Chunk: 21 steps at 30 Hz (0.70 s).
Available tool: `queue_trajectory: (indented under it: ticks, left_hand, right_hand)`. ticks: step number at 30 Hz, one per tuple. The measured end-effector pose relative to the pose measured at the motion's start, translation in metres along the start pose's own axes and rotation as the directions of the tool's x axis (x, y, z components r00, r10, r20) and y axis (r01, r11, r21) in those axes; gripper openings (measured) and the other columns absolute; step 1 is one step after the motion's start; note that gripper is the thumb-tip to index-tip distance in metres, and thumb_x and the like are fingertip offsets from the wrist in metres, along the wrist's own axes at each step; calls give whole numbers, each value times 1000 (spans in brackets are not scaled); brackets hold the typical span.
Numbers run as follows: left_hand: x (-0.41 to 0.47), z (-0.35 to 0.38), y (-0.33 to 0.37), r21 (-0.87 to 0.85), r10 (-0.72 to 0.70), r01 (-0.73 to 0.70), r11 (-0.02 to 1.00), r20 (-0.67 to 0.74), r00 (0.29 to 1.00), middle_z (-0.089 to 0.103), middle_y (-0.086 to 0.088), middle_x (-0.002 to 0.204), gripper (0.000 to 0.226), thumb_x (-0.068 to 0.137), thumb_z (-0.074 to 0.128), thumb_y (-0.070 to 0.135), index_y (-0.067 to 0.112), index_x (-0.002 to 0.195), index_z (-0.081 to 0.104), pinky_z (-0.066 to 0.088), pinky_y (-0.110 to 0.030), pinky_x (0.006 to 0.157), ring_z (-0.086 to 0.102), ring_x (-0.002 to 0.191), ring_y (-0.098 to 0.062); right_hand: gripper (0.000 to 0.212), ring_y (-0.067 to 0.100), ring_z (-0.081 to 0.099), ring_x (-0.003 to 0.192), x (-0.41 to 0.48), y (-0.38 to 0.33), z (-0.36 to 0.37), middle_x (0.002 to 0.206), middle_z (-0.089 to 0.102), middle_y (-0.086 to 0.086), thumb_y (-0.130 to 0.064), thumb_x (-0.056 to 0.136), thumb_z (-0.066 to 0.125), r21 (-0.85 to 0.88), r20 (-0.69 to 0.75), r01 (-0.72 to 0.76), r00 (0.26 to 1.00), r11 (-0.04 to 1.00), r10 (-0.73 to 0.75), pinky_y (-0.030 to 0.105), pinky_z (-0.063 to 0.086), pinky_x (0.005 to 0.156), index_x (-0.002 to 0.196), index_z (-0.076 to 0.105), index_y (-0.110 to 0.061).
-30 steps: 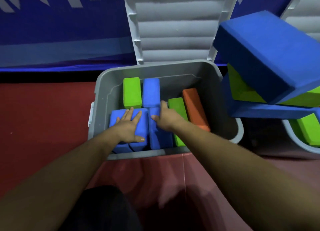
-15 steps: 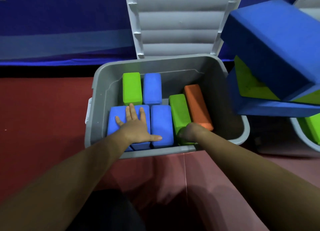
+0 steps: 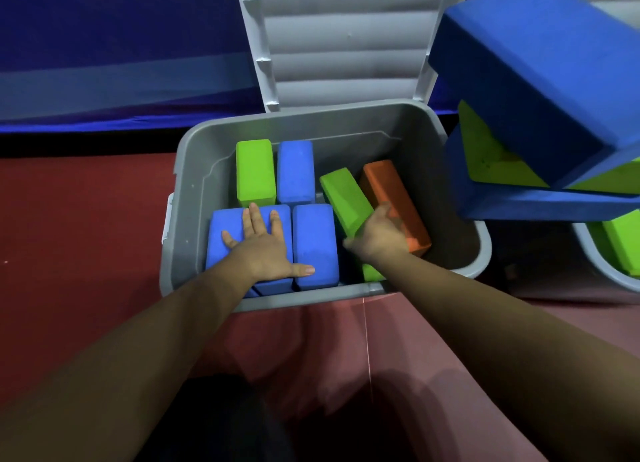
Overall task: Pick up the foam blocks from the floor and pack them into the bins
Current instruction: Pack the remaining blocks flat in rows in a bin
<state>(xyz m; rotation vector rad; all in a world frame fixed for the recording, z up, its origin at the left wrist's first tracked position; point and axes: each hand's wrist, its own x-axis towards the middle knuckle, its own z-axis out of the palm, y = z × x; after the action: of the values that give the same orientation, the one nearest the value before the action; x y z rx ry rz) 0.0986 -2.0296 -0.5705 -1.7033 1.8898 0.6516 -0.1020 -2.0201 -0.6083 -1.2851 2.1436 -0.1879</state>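
An open grey bin (image 3: 187, 184) stands on the red floor with several foam blocks inside. My left hand (image 3: 263, 250) lies flat with fingers spread on two blue blocks (image 3: 221, 233) at the front left, its thumb touching a third blue block (image 3: 315, 240). A green block (image 3: 254, 170) and a blue block (image 3: 296, 170) lie behind them. My right hand (image 3: 377, 234) grips the near end of a slanted green block (image 3: 343, 195), with its fingers against the orange block (image 3: 391, 191) beside it.
The bin's ribbed lid (image 3: 346, 46) stands upright against a blue wall banner (image 3: 121, 53). To the right, a second grey bin (image 3: 595, 264) holds a tall heap of big blue blocks (image 3: 540, 66) and green blocks (image 3: 491, 156) that overhangs the first bin's corner.
My right hand left the middle blue block, went to the green block and took hold of it. The green and orange blocks now lie slanted. My left hand stayed pressed on the blue blocks.
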Motion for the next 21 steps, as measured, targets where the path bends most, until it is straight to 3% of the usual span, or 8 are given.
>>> queue_trajectory:
  ticks: [4, 8, 10, 12, 15, 17, 19, 21]
  left_hand:
    - [1, 0, 3, 2, -6, 6, 1000, 3, 1000, -41, -22, 150, 137, 68, 61, 81, 11, 151, -22, 1, -74, 110, -30, 144, -35]
    - [2, -1, 7, 17, -15, 15, 1000, 14, 1000, -40, -25, 149, 138, 70, 62, 79, 7, 150, -23, 8, -77, 107, -28, 144, -38]
    - [3, -1, 8, 21, -15, 15, 1000, 10, 1000, -39, -26, 150, 138, 69, 61, 80, 6, 150, -23, 9, -77, 106, -28, 144, -38]
    - [4, 1, 6, 26, -12, 12, 1000, 0, 1000, -38, -26, 150, 138, 69, 61, 81, 6, 150, -23, 9, -77, 106, -28, 144, -38]
    - [6, 2, 4, 27, -14, 14, 1000, -1, 1000, -39, -25, 150, 138, 69, 61, 81, 8, 150, -24, 9, -77, 106, -28, 145, -37]
    - [7, 1, 5, 21, -14, 14, 1000, 0, 1000, -39, -25, 150, 138, 69, 61, 80, 8, 150, -25, 8, -78, 105, -29, 144, -37]
    - [9, 0, 5, 24, -12, 12, 1000, -3, 1000, -39, -25, 150, 138, 70, 61, 79, 7, 149, -25, 9, -79, 104, -29, 144, -38]
    - [9, 1, 6, 35, -30, 29, 999, 5, 1000, -38, -25, 151, 136, 71, 61, 79, 7, 150, -24, 9, -79, 104, -27, 145, -38]
  right_hand:
    - [76, 45, 54, 104, -31, -15, -45, 122, 46, 25, -47, 81, 66, 39, -277, 246, 934, 969, -226, 42, 43, 85, 137, 31, -11]
    - [42, 36, 55, 79, -46, -47, -83, 107, 56, 17, -51, 92, 48, -341, -367, 345, 808, 875, -462, 35, 32, 65, 111, 60, -16]
    - [42, 33, 55, 80, -41, -67, -95, 107, 60, 17, -48, 93, 46, -364, -318, 315, 842, 877, -435, 34, 33, 66, 106, 64, -12]
    - [44, 34, 61, 100, -20, -73, -92, 115, 64, 15, -49, 95, 49, -332, -167, 263, 929, 906, -331, 34, 39, 72, 113, 63, -11]
    - [69, 35, 53, 126, 6, -53, -61, 139, 54, 20, -60, 95, 48, -192, 108, 183, 981, 964, -164, 37, 44, 95, 138, 48, -6]
    - [87, 37, 41, 138, 3, -30, -38, 152, 37, 25, -60, 93, 51, 20, 224, 105, 969, 994, -107, 37, 36, 108, 154, 20, -6]
    - [88, 38, 37, 140, -3, -8, -19, 155, 28, 29, -46, 96, 53, 154, 223, 106, 965, 982, -139, 35, 31, 111, 157, 0, -11]
    - [88, 39, 43, 135, -5, 5, -10, 152, 33, 28, -37, 99, 52, 175, 222, 138, 959, 975, -175, 34, 33, 108, 157, -10, -17]
